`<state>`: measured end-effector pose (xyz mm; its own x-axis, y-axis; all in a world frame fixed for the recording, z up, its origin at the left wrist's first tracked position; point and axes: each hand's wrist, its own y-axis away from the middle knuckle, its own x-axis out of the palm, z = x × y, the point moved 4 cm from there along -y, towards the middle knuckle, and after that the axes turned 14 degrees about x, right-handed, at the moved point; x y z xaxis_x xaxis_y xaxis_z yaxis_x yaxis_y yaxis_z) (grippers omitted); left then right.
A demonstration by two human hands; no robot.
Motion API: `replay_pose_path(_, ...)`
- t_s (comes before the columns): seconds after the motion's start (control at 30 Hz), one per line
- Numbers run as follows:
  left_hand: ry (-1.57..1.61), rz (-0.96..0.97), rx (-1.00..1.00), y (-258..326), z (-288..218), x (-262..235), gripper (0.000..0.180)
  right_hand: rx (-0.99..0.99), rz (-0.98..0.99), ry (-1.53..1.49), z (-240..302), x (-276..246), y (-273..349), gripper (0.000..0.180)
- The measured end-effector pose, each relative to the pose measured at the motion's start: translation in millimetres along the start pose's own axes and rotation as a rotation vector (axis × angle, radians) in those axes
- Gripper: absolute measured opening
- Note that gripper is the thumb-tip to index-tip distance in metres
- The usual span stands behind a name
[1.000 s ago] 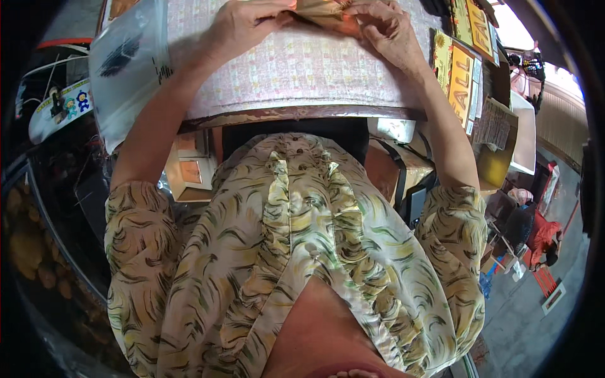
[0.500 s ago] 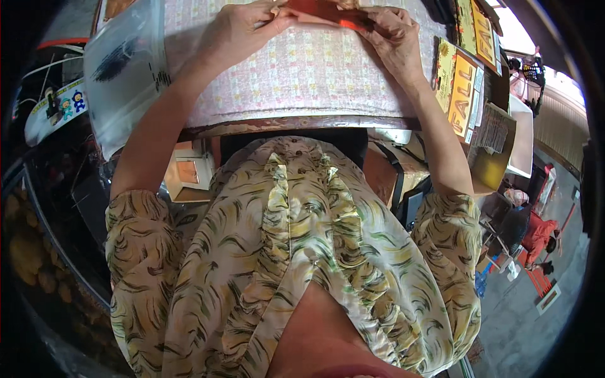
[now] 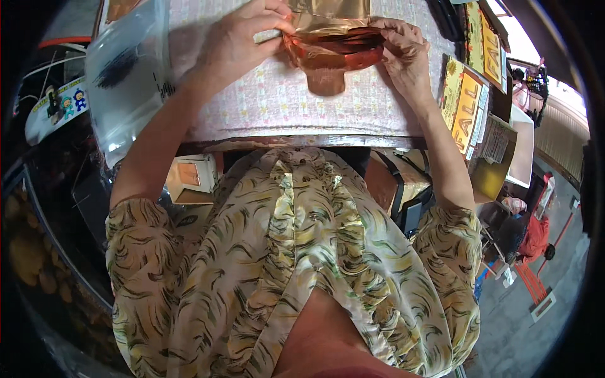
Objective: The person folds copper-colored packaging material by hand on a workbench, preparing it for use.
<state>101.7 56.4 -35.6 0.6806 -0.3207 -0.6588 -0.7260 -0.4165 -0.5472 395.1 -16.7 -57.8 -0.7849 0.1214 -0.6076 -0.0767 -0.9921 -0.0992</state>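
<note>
A shiny copper-coloured foil piece spans the gap between my hands over the far part of the table. It seems folded or layered, with a dark opening along its middle and a rounded tab pointing toward me. My left hand pinches its left end between thumb and fingers. At the right end, my right hand grips the foil with bent fingers. A flatter gold-toned foil part reaches past the upper edge of the view, so its far end is hidden.
A patterned cloth covers the table. Clear plastic bags hang over its left edge. At right stand printed yellow-orange cards in an open carton beside a white bin. Cardboard boxes sit below. Another person is far right.
The foil piece has come nearer to me and now shows its open middle and tab. Both hands still hold its ends; they have shifted slightly toward me in the view.
</note>
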Motion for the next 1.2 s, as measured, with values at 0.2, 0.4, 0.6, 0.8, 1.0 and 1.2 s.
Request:
replay_pose_path(0.2,0.023,-0.039,-0.108,2.3,3.5,2.3,0.018,0.027,-0.007,0.188,14.0,-0.4,-1.9,0.019)
replay_pose_path(0.4,0.022,-0.047,-0.185,2.1,8.2,6.5,0.019,0.045,-0.072,0.220,26.1,4.2,-8.0,0.021)
replay_pose_path(0.6,-0.063,-0.019,-0.256,2.3,4.6,12.1,0.024,0.104,-0.117,0.293,24.0,12.3,-5.3,0.021)
replay_pose_path(0.8,-0.077,-0.091,-0.273,-3.8,5.3,15.5,0.026,0.147,-0.203,0.305,22.4,20.4,-3.7,0.022)
replay_pose_path(1.0,-0.101,0.022,-0.349,-8.9,12.8,14.8,0.031,0.107,-0.298,0.421,30.0,21.0,-4.1,0.025)
replay_pose_path(1.2,-0.076,0.041,-0.372,-26.6,-1.6,7.4,0.014,-0.021,-0.281,0.456,36.5,16.3,-5.1,0.047)
